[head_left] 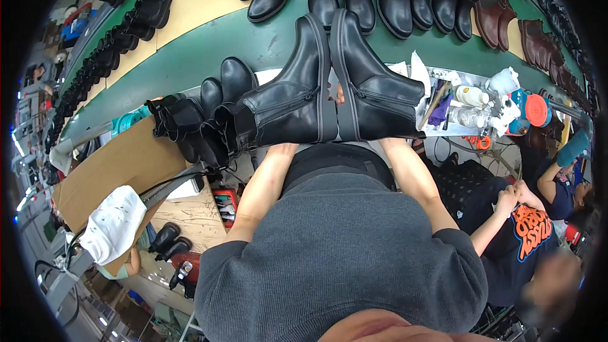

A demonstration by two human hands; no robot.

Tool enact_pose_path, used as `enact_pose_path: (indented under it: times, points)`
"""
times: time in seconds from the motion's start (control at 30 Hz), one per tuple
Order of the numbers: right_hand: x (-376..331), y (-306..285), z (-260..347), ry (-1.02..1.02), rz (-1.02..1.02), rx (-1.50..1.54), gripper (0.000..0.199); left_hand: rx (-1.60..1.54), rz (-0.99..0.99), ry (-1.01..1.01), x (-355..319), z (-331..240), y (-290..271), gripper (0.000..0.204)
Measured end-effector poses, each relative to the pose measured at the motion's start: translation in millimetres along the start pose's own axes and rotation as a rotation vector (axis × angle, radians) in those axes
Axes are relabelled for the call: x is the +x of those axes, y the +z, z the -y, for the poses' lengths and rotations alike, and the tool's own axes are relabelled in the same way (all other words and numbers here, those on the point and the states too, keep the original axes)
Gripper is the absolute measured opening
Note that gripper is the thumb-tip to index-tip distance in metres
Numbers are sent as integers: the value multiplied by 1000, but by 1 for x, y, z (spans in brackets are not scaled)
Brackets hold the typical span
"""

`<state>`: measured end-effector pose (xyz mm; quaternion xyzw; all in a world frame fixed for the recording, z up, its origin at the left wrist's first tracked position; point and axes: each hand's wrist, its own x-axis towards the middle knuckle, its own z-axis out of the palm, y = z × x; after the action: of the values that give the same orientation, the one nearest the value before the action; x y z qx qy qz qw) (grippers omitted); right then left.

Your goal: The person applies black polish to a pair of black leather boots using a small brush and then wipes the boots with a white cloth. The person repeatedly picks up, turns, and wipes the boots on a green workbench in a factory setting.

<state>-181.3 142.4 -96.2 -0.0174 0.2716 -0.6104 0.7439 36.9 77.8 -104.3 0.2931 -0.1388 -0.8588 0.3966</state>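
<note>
Two black leather ankle boots with side zips are held up in front of me, soles facing each other and toes pointing away. Behind the left black boot (288, 104) my left hand is almost wholly hidden; its forearm (269, 174) runs up to the boot. My right hand (340, 94) holds the right black boot (378, 98), with only a bit of finger showing in the gap between the soles. Both zips look closed. Left of them, several more black boots (212, 104) stand crowded together at the bench edge.
A green bench (215, 41) carries rows of black and brown boots (489, 16). To the right, a tray holds white bottles (472, 96), cloths and a red-and-teal container (535, 109). Cardboard (120, 174) and a white cloth (114, 225) lie left. A co-worker (506, 234) is close on my right.
</note>
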Motion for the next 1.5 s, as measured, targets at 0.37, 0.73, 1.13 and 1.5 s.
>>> enact_pose_path:
  times: [0.37, 0.73, 1.13, 1.5]
  points:
    - [28, -3, 39, -571, -429, -1321, 66, 936, -153, 117, -4, -62, 20, 74]
    - [26, 9, 54, -41, -202, -564, 62, 504, 281, -196, -19, -97, 32, 95]
    - [58, 72, 39, -37, -189, -95, 21, -622, -151, -203, 24, -66, 51, 64]
    - [30, 28, 18, 85, 144, -372, 45, -158, 39, -184, -25, -60, 6, 49]
